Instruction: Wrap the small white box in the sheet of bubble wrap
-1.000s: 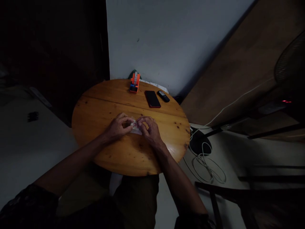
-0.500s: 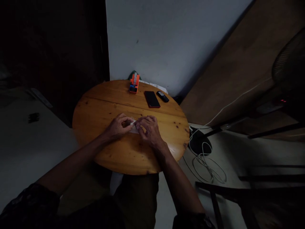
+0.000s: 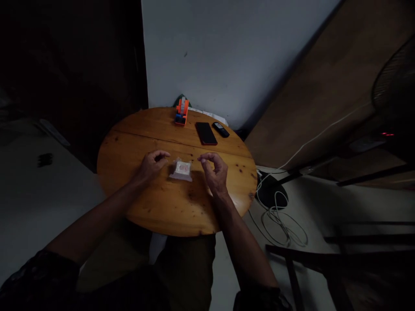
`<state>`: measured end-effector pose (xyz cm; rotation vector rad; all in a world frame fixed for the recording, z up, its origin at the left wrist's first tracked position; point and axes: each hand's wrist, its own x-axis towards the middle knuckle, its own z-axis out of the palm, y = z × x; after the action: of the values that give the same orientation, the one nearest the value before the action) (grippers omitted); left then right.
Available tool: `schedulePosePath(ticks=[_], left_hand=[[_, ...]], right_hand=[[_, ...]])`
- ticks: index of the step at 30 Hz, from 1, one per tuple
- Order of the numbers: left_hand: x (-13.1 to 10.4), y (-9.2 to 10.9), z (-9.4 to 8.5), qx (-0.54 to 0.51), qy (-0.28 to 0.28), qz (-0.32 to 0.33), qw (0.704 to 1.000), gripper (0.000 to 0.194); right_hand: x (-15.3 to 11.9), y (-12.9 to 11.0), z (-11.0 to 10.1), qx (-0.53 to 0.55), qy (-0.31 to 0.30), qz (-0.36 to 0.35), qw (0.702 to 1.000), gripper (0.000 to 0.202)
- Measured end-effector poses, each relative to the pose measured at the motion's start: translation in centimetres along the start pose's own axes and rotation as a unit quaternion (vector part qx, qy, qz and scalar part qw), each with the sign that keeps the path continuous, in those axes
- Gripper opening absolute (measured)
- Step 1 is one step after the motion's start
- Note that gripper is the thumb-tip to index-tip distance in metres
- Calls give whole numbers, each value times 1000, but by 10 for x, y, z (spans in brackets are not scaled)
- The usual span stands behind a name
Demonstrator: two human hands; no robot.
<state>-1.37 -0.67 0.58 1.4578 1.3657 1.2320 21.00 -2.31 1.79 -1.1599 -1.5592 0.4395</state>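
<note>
A pale wall point(image 3: 207, 65) rises behind a round wooden table point(image 3: 155, 211) in a dimly lit room, with a brown panel point(image 3: 292, 103) slanting away on the right. A dark chair point(image 3: 301, 257) stands at lower right, and a fan point(image 3: 394, 80) shows faintly at the right edge, beyond a pale cable point(image 3: 287, 229) coiled loosely on the floor. Across the near side of the table, a person in dark sleeves extends both forearms, the left hand point(image 3: 151, 166) and the right hand point(image 3: 216, 173) raised on either side of a small packet. The left hand's fingers hold nothing visible, thumb and forefinger parted by a narrow gap; the right hand's thumb and forefinger nearly meet, and whether anything thin is pinched there cannot be told. At the far rim stands an orange tape dispenser point(image 3: 182, 113), and near it lies a flat black slab point(image 3: 206, 133) with a red edge. The pale packet point(image 3: 182, 167), with faint reddish marks and a flared flap on its near side, sits on the table between the two hands, touching neither. Smallest in the scene, a dark keypad phone point(image 3: 221, 129) lies just beside the slab.
</note>
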Motion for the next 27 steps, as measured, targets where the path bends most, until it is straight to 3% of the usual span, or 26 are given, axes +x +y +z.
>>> schedulePosePath(ticks=[4,7,11,15,18,27], left_hand=[[3,-4,0,10,-2,-9,1000,27],[4,-5,0,42,-1,7,999,27],[3,-6,0,85,-26,17,996,33],[0,-6,1,97,-94,20,991,49],[-1,-5,2,127,-113,44,984,56],[-7,-4,7,54,-147,51,986,79]], right_hand=[[2,4,1,-3,-94,-49,994,12],[2,9,4,-3,-159,-73,985,22],[1,13,6,-19,-205,-72,976,31],[0,11,7,-33,-208,-71,975,20],[-2,6,9,-42,-199,-69,977,9],[-3,-2,9,-15,-119,-64,991,16]])
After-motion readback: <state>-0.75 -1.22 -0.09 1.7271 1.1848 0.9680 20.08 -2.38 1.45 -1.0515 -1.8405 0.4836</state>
